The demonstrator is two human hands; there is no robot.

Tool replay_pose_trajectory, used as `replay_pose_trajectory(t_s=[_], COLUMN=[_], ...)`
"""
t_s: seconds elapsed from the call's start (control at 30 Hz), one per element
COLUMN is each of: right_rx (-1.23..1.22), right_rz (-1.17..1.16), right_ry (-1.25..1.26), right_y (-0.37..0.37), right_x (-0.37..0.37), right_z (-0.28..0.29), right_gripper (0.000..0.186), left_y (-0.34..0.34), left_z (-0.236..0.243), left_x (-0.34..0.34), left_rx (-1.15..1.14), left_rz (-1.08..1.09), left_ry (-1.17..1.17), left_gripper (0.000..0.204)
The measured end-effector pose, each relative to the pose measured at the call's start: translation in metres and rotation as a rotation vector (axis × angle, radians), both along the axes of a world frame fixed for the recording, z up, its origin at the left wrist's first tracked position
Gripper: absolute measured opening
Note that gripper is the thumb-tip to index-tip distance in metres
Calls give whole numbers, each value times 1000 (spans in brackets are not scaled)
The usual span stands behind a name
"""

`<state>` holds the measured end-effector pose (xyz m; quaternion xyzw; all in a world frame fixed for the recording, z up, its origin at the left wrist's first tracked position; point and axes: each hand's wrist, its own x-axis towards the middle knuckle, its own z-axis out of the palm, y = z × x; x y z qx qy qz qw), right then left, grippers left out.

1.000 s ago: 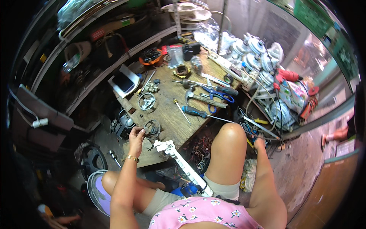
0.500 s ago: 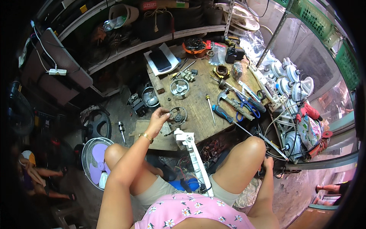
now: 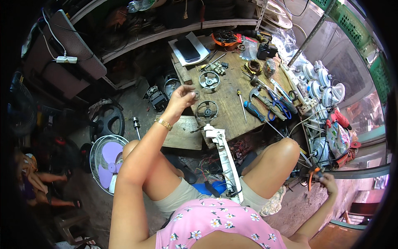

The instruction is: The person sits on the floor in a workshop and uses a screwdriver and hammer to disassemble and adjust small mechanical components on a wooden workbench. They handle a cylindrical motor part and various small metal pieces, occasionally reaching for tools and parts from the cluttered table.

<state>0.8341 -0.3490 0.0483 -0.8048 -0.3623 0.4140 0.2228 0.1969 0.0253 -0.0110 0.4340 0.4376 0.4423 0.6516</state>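
Observation:
My left hand (image 3: 182, 99) is over the left edge of the wooden workbench (image 3: 226, 110), thumb and fingers pinched together; whatever small thing is between them I cannot make out. Just beside it lie two round metal motor housings, a shiny one (image 3: 209, 80) and a darker one (image 3: 207, 111). At the far right my right hand (image 3: 329, 183) is closed on orange-handled pliers (image 3: 311, 179), somewhat blurred. Between my knees leans a white plastic fan stand (image 3: 226, 159), its upper end near the bench's front edge.
Across the bench's right side lie a hammer (image 3: 262, 98), blue scissors (image 3: 277, 107) and screwdrivers (image 3: 253, 111). A phone (image 3: 187, 50) rests at the back. Left of me stands a purple-bladed fan (image 3: 108, 164). White motor parts (image 3: 321, 89) are piled at the right.
My left hand has moved up along the bench edge, towards the shiny housing. My right hand came out from beside my right knee, moving right, with the pliers now showing. The view has shifted slightly.

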Motion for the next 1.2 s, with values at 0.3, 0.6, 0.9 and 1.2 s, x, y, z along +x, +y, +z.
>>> replay_pose_trajectory(t_s=[0.3,0.6,0.9,1.2], right_rx=[1171,662,424,617], right_rz=[262,333,441,778], right_ry=[664,773,1344,263], right_y=[190,323,306,301], right_x=[-119,-349,-387,-394], right_z=[62,66,7,-2], right_gripper=[78,31,28,32], left_y=[-37,-17,-22,-24], left_z=[21,35,49,40], left_x=[32,-8,-1,9], left_rx=[51,101,59,-36], left_rz=[-98,123,90,181], left_ry=[-174,-283,-479,-654], left_gripper=[18,20,22,21])
